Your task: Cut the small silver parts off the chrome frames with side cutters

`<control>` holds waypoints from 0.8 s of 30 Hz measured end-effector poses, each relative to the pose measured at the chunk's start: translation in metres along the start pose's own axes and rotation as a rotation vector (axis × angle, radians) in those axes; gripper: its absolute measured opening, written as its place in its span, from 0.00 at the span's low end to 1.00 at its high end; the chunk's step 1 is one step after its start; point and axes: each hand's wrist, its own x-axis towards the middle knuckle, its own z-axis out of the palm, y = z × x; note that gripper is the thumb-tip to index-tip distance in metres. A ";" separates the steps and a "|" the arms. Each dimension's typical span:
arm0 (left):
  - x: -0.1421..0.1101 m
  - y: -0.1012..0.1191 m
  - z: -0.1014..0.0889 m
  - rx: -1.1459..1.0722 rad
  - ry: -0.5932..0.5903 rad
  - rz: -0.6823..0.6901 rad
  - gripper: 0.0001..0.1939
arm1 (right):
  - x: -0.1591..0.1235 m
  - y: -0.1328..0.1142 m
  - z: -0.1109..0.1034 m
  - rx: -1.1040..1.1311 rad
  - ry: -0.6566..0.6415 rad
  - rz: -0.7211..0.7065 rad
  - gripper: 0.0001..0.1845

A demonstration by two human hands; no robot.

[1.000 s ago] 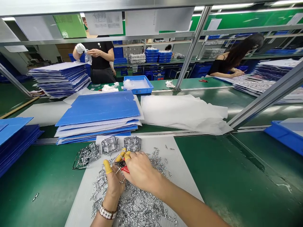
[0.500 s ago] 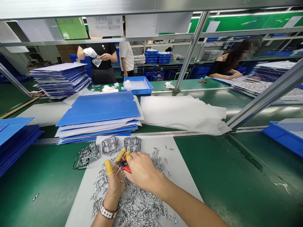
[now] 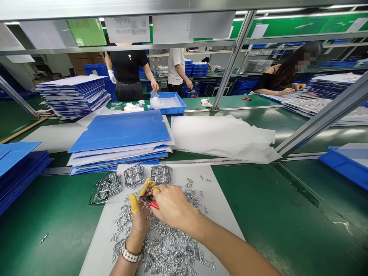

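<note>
The left hand [image 3: 139, 224] and the right hand [image 3: 174, 207] are close together, almost touching, and both work at one spot. The right hand is closed around a small cutter with red handles [image 3: 153, 204]; only a short part of it shows between the fingers. The left hand pinches a small silver metal piece [image 3: 146, 199], but the fingers hide most of it, so its shape is hard to make out. Three yellow finger cots [image 3: 133, 203] show (one is on the left thumb, the other two are just above the hands). One beaded bracelet [image 3: 130, 256] sits on the left wrist.

Under both hands lies a heap of many silver parts [image 3: 163, 245], too many to count. Just beyond the hands stand two metal frames [image 3: 133, 175], side by side, and further left of the hands is a tangled group of frames [image 3: 105, 190], whose number I cannot tell. All of this is on a white plastic sheet [image 3: 221, 218], which lies on a green workbench [image 3: 51, 214].

Beyond the hands is one stack of blue folders [image 3: 119, 132], beside white tissue sheets [image 3: 221, 138]. Far ahead, three other people [image 3: 128, 65] work at the benches, and one blue tray [image 3: 168, 103] stands there.
</note>
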 end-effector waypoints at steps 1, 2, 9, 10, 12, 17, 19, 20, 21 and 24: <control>0.000 0.001 0.000 0.004 -0.003 0.003 0.32 | -0.001 0.000 0.000 0.000 0.002 -0.001 0.15; -0.001 0.002 0.000 0.003 -0.011 0.005 0.32 | -0.002 0.001 -0.001 0.002 0.006 -0.001 0.16; -0.001 0.023 0.005 -0.188 -0.191 -0.118 0.35 | -0.019 0.008 0.005 0.010 0.015 0.044 0.17; -0.002 0.025 0.005 -0.215 -0.210 -0.137 0.36 | -0.020 0.008 0.008 0.008 -0.002 0.043 0.17; -0.002 0.026 0.005 -0.244 -0.225 -0.145 0.37 | -0.021 0.005 0.011 0.001 -0.024 0.041 0.17; -0.004 0.024 0.007 -0.219 -0.178 -0.103 0.39 | -0.015 -0.005 0.011 -0.020 -0.042 0.042 0.19; -0.005 0.023 0.009 -0.195 -0.156 -0.088 0.40 | -0.014 -0.008 0.009 -0.021 -0.058 0.041 0.19; -0.006 0.024 0.009 -0.181 -0.151 -0.079 0.40 | -0.013 -0.009 0.008 -0.021 -0.062 0.043 0.19; -0.007 0.024 0.010 -0.166 -0.150 -0.070 0.40 | -0.012 -0.010 0.007 -0.020 -0.062 0.046 0.19; -0.009 0.025 0.012 -0.128 -0.165 -0.059 0.39 | -0.012 -0.011 0.006 -0.014 -0.059 0.053 0.19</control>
